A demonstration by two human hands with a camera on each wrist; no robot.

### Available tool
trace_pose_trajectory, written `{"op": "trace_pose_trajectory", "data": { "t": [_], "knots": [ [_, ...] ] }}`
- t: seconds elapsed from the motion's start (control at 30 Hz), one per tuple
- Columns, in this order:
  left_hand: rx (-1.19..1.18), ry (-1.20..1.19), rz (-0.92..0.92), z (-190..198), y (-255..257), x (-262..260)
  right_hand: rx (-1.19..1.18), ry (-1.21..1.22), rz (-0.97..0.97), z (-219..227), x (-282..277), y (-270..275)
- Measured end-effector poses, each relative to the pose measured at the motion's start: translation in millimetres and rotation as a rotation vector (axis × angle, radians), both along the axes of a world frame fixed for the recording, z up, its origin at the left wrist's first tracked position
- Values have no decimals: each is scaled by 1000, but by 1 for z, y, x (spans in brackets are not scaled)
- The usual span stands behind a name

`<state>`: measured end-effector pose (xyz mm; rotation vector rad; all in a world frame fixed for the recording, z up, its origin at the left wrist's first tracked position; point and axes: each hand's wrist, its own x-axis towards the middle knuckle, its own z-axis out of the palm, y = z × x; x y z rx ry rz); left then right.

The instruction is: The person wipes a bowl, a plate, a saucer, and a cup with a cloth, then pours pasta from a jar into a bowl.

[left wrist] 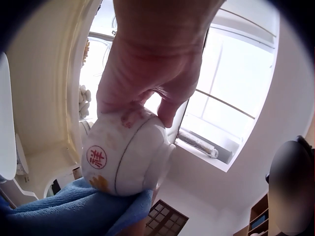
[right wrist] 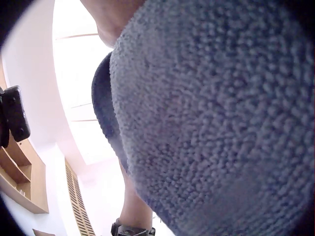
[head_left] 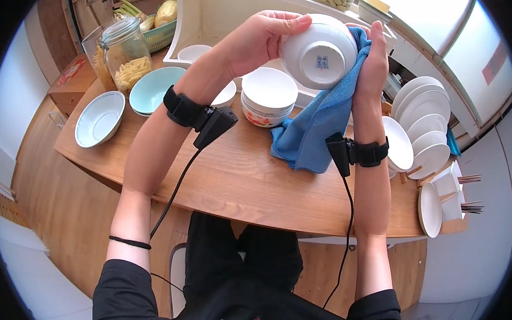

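A white bowl (head_left: 321,52) is held up on its side above the table, its foot ring with a blue mark facing the head camera. My left hand (head_left: 264,41) grips its left edge, thumb on the outside; the left wrist view shows the bowl (left wrist: 125,152) with a red character under the hand (left wrist: 152,73). My right hand (head_left: 372,67) holds a blue cloth (head_left: 322,120) against the bowl's right side, and the cloth hangs down to the table. Cloth (right wrist: 211,118) fills most of the right wrist view, hiding the right fingers.
Stacked bowls (head_left: 269,91) stand on the wooden table (head_left: 254,189) below the hands. Light blue bowls (head_left: 155,88), another bowl (head_left: 100,120) and a pasta jar (head_left: 128,57) are at left. At right are racked plates (head_left: 425,108), a white bowl (head_left: 397,144) and chopsticks (head_left: 472,207).
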<state>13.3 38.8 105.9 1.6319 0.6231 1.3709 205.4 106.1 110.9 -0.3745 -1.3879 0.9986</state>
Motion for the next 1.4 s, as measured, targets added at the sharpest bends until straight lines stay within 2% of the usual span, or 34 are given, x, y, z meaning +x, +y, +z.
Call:
{"op": "trace_pose_trajectory", "data": {
  "t": [0.17,0.4,0.57,0.7,0.8,0.87,0.9,0.97,1.0,1.07,1.1,1.17,1.4],
  "knots": [
    [-52,-122,-118,-1,4,-3,54,-60,3,-1,1,1],
    [-115,-156,-94,-4,7,-3,18,-96,-2,-5,2,8],
    [-114,-182,-163,-6,11,-7,14,-70,16,0,-2,-2],
    [-128,-181,-148,-6,12,-8,13,-55,30,-2,-2,-4],
    [-86,-110,-128,-4,10,-6,-5,-88,-20,-4,-3,-2],
    [50,79,60,-2,4,2,-43,-137,-32,-3,-4,-1],
    [50,79,60,-3,1,6,-43,-137,-32,-3,-5,0],
    [199,321,270,-4,-3,12,-50,-203,4,-4,-7,2],
    [199,321,271,-4,-2,14,-50,-203,4,-6,-7,3],
    [363,550,314,-5,-1,18,89,-228,-60,-9,-6,6],
    [356,589,329,-6,-3,19,89,-228,-58,-9,-5,6],
    [356,587,300,-6,-5,21,203,-198,-126,-9,-1,6],
    [383,493,261,-2,-7,23,225,-55,-166,-3,9,10]
  ]
}}
